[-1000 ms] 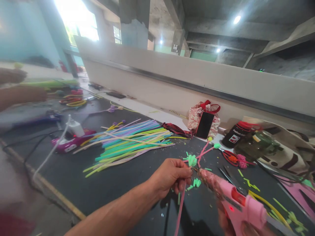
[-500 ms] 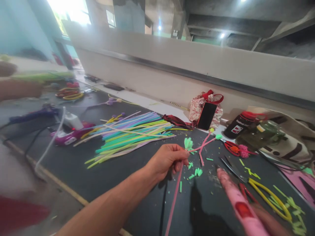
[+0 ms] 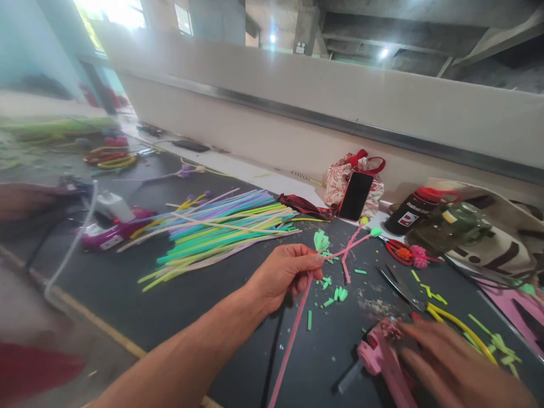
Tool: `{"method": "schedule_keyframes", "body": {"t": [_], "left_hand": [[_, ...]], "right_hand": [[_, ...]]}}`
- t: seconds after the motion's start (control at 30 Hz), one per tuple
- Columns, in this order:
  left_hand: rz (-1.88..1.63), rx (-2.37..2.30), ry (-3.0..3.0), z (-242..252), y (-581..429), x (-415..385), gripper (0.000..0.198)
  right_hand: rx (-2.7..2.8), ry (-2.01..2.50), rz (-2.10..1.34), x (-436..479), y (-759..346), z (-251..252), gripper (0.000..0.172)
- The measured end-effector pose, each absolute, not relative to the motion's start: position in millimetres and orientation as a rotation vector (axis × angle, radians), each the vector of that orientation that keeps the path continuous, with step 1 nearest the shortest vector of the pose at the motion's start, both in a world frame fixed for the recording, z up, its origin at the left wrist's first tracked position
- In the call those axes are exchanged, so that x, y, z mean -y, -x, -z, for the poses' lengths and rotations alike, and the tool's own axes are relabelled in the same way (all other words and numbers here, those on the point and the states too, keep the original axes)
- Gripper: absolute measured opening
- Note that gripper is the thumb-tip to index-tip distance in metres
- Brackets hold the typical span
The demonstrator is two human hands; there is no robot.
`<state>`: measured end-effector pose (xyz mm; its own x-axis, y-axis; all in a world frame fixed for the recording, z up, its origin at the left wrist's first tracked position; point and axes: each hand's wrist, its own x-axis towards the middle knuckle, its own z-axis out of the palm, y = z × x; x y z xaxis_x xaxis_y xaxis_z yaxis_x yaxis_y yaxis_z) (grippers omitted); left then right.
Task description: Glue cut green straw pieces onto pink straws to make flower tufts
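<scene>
My left hand (image 3: 289, 275) is closed, pinching a pink pipe cleaner (image 3: 291, 340) between thumb and fingertips. Its long end hangs toward the front of the table. Beside the fingertips is a tuft of light green pieces (image 3: 322, 241). Pink stems (image 3: 351, 245) tipped with a yellow-green and a mint bud extend to the right of my fingers. At lower right, a pink glue gun (image 3: 389, 362) lies with a clear glue stick (image 3: 351, 378) jutting from it. My right hand (image 3: 459, 357), blurred, is next to the gun with fingers stretched out and apart.
Bundled coloured pipe cleaners (image 3: 225, 232) lie left of centre. Green scraps (image 3: 338, 294) are scattered near my left hand. Yellow-handled pliers (image 3: 459, 326) and red-handled scissors (image 3: 395, 249) are at right. Behind stand a phone (image 3: 356, 195) and a black bottle (image 3: 410, 212). Another person's hand (image 3: 29, 201) is far left.
My right hand has turned the pink glue gun and brought it down at lower right, and its fingers have spread. My left hand keeps its pinch. The other person's hand has moved lower.
</scene>
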<state>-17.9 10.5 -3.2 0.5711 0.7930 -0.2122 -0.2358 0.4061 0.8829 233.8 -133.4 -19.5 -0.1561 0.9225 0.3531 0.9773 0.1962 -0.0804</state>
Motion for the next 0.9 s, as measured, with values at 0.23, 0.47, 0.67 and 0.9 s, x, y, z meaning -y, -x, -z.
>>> {"method": "schedule_keyframes", "body": {"t": [0.23, 0.47, 0.67, 0.9], "left_hand": [[-0.716, -0.728, -0.939, -0.7, 18.8, -10.2, 0.022], [-0.759, -0.743, -0.983, -3.0, 20.5, -9.8, 0.021], [-0.743, -0.748, -0.863, 1.4, 16.0, -9.9, 0.023], [-0.78, -0.717, -0.804, 5.8, 9.3, -5.9, 0.025]], "right_hand": [[2.409, 1.779, -0.284, 18.2, -168.8, -14.3, 0.02], [2.458, 1.771, -0.399, -11.1, -162.4, 10.2, 0.01], [2.326, 1.684, -0.462, 10.0, -155.6, -25.0, 0.018], [2.224, 1.574, -0.206, 27.1, -141.9, -30.6, 0.01]]}}
